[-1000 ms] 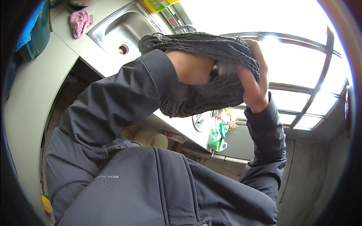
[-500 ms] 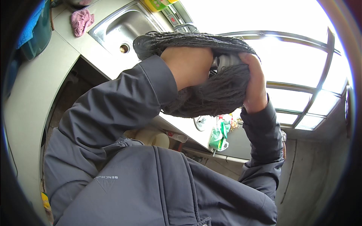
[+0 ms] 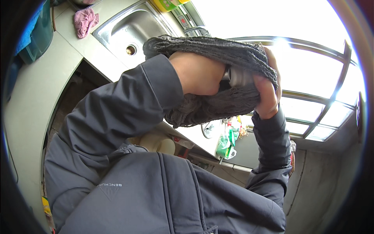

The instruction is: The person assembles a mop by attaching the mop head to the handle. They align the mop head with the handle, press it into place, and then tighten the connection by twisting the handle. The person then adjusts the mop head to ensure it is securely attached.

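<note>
Cloth, dark grey knit, is up at chest height over the counter, wrapped round a metal cylinder. My left hand is closed on the cloth's near side; my right hand is clamped over the far end, fingers curled round cloth and cylinder. I reckon the opposed grips keep the wrap tight. Sink sits behind, pink rag beside it.

The grey cloth covers most of the metal tube, and only a short part shows. The fingers of the left hand are hidden inside the cloth. The things on the far counter are too small to tell.
</note>
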{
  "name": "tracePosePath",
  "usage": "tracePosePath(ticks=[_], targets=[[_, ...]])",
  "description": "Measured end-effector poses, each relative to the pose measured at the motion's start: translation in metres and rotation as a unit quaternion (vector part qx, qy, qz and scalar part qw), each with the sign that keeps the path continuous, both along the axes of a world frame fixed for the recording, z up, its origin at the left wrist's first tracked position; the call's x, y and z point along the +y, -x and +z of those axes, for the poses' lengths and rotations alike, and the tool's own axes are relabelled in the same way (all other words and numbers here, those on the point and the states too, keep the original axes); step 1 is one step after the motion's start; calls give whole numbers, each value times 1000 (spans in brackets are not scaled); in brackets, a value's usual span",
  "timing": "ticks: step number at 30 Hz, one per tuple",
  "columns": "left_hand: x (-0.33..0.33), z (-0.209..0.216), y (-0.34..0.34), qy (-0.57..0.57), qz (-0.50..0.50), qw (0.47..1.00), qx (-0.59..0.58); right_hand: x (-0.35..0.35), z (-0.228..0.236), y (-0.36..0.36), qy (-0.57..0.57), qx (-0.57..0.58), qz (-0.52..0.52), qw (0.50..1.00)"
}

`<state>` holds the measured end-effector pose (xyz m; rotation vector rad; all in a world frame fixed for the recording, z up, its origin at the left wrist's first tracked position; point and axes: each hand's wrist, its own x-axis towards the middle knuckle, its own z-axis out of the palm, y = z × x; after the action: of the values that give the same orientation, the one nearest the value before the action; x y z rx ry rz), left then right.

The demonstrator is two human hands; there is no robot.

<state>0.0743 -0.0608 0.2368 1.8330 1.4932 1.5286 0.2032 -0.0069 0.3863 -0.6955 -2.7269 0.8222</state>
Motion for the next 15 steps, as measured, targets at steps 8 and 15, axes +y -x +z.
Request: tracePosePath(ticks=[8, 15], targets=[[8, 4, 7, 9, -132, 991, 12, 28, 3, 5, 67, -19, 129, 989], [13, 4, 19, -188, -135, 972, -48, 50, -2, 20, 177, -28, 229, 957]])
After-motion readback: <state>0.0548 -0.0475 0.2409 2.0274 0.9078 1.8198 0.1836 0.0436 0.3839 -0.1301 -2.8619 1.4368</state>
